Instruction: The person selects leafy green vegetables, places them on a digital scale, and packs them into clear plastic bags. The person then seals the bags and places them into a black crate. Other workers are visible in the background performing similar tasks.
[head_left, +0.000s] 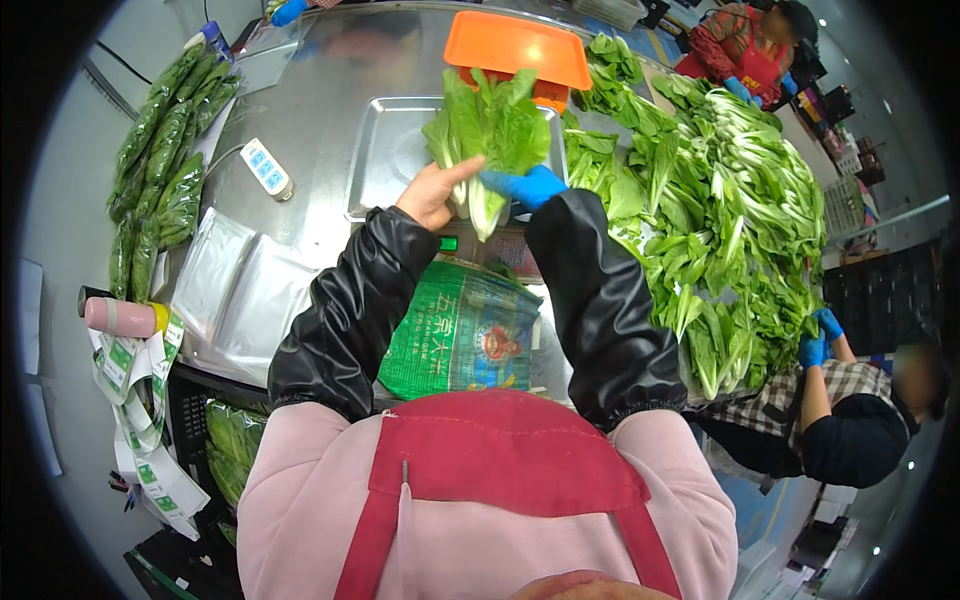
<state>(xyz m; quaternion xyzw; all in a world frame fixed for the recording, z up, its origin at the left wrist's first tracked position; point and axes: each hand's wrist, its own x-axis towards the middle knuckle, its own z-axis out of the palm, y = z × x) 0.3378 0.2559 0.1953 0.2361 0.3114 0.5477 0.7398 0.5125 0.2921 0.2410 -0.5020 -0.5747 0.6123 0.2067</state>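
Observation:
Both my hands grip a bunch of leafy greens (495, 135), its pale stems towards me and its leaves pointing away. My bare left hand (439, 191) clasps the stems from the left, thumb across the front. On the other side, my right hand (529, 186), in a blue glove, holds the same bunch. Beneath the greens is a shallow metal tray (390, 142) on a weighing scale with a lit green display (448, 243). Part of the tray is hidden by the leaves and my hands.
A large heap of greens (735, 195) covers the right side. Behind the tray stands an orange scale (517, 49). At left lie bagged greens (161, 157), a power strip (266, 169) and clear bags (255, 300). A green printed sack (457, 330) lies before me. Two co-workers (750, 52) work at right.

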